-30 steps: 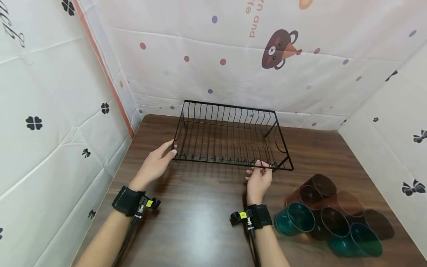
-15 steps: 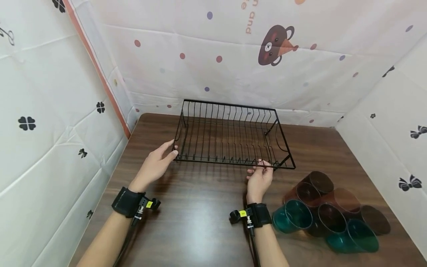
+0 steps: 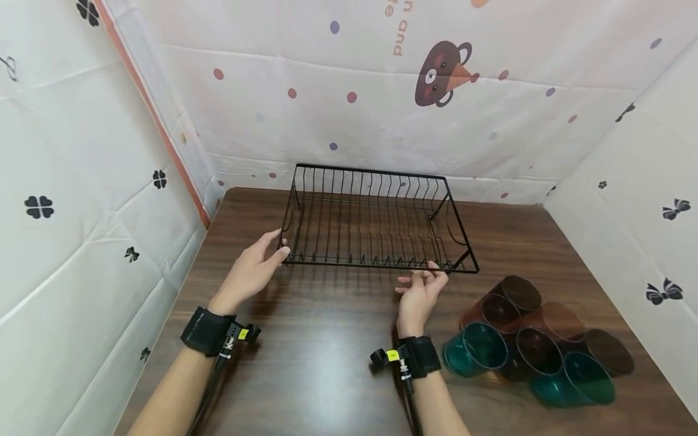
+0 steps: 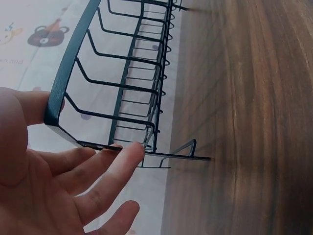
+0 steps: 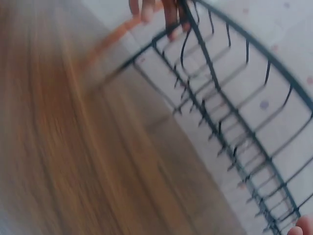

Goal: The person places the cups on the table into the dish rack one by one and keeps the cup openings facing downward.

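A black wire dish rack [image 3: 371,209] stands at the back of the wooden table, near the far wall. At its front left corner my left hand [image 3: 253,269] holds the frame. In the left wrist view the thumb lies by the flat top bar, with the other fingers [image 4: 105,183] under and beside the rack's end. My right hand [image 3: 418,298] is at the front rail, near the right end. Its thumb and a finger pinch the rail while other fingers stick out to the left. In the blurred right wrist view only fingertips [image 5: 304,226] of it show, at the lower right.
Several clear plastic cups, teal [image 3: 475,350], reddish [image 3: 556,324] and dark brown [image 3: 609,352], lie or stand grouped on the table's right side. White printed sheets [image 3: 327,79] hang at the back, left and right. A camera is strapped to each wrist.
My right hand has slid slightly left along the rail, with its free fingers a little more spread. The left hand keeps its hold. The rack has barely moved; the head view has shifted slightly.
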Demonstrator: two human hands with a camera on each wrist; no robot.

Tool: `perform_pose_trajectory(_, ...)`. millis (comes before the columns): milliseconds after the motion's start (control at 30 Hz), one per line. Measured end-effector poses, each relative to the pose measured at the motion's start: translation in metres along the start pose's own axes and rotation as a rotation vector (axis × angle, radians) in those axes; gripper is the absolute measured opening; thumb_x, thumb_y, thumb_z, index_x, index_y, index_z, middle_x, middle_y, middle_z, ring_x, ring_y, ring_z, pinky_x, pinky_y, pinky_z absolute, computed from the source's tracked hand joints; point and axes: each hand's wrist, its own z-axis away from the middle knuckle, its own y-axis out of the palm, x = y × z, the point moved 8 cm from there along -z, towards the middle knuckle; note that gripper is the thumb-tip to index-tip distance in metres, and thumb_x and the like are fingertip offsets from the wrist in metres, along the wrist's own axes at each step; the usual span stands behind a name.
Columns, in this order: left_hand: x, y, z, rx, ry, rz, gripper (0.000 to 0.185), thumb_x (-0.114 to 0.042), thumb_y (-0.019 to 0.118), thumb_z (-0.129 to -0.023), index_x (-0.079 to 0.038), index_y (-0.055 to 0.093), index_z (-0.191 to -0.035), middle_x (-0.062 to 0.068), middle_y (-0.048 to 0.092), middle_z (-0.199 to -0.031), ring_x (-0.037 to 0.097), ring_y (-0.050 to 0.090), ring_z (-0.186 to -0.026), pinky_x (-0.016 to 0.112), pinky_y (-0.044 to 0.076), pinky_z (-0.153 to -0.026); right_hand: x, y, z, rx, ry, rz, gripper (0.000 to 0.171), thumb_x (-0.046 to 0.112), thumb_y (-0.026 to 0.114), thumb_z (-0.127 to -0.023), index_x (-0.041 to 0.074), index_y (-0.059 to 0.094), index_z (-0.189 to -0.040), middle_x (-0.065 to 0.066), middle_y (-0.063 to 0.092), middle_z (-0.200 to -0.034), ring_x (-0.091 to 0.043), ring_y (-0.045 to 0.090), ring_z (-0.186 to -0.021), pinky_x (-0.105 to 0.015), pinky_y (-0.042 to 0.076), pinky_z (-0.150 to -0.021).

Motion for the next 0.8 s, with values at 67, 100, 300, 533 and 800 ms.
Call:
perform_pose_trajectory(67,-0.002,-0.002,0.000,-0.011,0.005,-0.020,0.073,-0.061,0.041,-0.104,-0.020,0.026,-0.162,0.015,0.031,-0.165,0.041,0.039,-0.146,0.065,0.032,-0.115,0.006,0.004,0.008,0.020,0.000,-0.048,0.025,0.008,0.042,-0.108,0.010,0.031,-0.130,-0.005,0.050,-0.107,-0.020,0.062,-0.076,-0.026,0.054,-0.058)
perform_pose_trajectory(100,-0.003,-0.003,0.001,-0.017,0.008,-0.032,0.073,-0.061,0.041,-0.104,-0.019,0.026,-0.162,0.016,0.029,-0.166,0.042,0.035,-0.149,0.065,0.031,-0.116,0.009,0.005,0.012,0.035,0.005,-0.070,0.026,0.006,0.042,-0.107,0.010,0.029,-0.130,-0.004,0.048,-0.107,-0.019,0.061,-0.076,-0.026,0.054,-0.058)
perform_pose_trajectory(300,-0.009,-0.009,0.002,-0.071,0.028,-0.081,0.073,-0.057,0.044,-0.104,-0.016,0.025,-0.162,0.018,0.025,-0.167,0.042,0.028,-0.152,0.066,0.027,-0.117,0.015,0.007,0.036,0.134,0.026,-0.098,0.038,0.014,0.046,-0.108,0.005,0.026,-0.139,-0.004,0.047,-0.107,-0.017,0.060,-0.077,-0.027,0.055,-0.066)
perform_pose_trajectory(533,-0.018,-0.018,0.013,-0.169,0.110,-0.120,0.075,-0.054,0.053,-0.102,-0.019,0.025,-0.161,0.019,0.034,-0.159,0.042,0.047,-0.136,0.064,0.044,-0.101,0.052,0.004,0.067,0.344,-0.252,0.127,0.018,0.010,0.054,-0.106,-0.005,0.056,-0.115,-0.011,0.056,-0.097,-0.014,0.059,-0.076,-0.023,0.052,-0.067)
perform_pose_trajectory(800,-0.029,-0.017,0.042,-0.239,0.227,-0.131,0.077,-0.039,0.065,-0.099,-0.019,0.025,-0.161,0.019,0.035,-0.155,0.038,0.046,-0.134,0.060,0.044,-0.103,0.116,-0.046,0.109,0.459,-0.844,0.471,0.021,-0.009,0.072,-0.080,0.003,0.071,-0.097,-0.007,0.064,-0.095,-0.002,0.050,-0.071,-0.016,0.040,-0.055)
